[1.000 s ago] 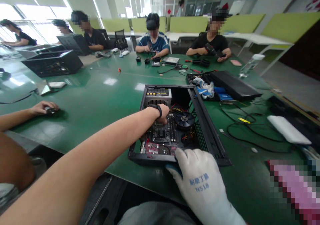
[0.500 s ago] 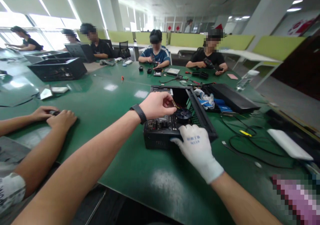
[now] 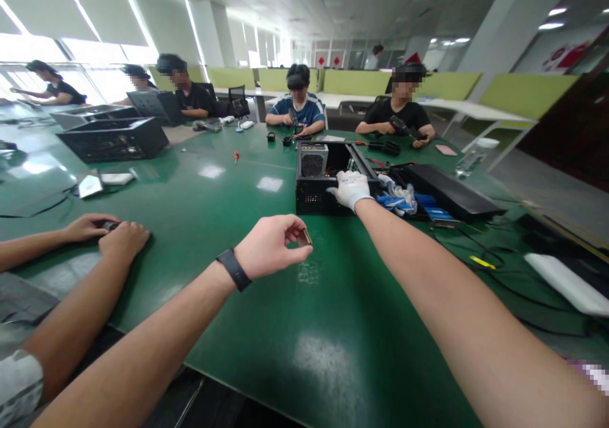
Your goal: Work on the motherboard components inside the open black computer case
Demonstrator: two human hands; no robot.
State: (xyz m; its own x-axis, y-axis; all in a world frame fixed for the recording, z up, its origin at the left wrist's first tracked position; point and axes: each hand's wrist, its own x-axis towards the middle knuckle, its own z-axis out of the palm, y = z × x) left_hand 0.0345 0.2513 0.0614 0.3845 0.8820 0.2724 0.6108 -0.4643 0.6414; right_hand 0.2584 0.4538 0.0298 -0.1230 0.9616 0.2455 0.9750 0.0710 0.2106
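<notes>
My left hand (image 3: 273, 245), bare with a black band at the wrist, pinches a small flat computer chip (image 3: 307, 235) with a gold-coloured edge above the table. Its exact kind is too small to make out. Farther out, my right hand (image 3: 351, 188) in a white glove grips the near edge of a black computer case (image 3: 309, 187). The case lies open-topped on the green table (image 3: 247, 200), and a grey power supply (image 3: 314, 160) shows inside its left part. My glove and the near wall hide most of the interior.
Blue-and-white gloves (image 3: 398, 198) and a black panel (image 3: 445, 190) lie right of the case. Cables (image 3: 495, 263) and a white block (image 3: 566, 282) are farther right. A co-worker's hands (image 3: 117, 234) rest at left. Another case (image 3: 111, 139) stands beyond them.
My right hand has pushed the computer case away across the table and turned it somewhat. My left hand has come back out of the case toward me, still pinching the chip.
</notes>
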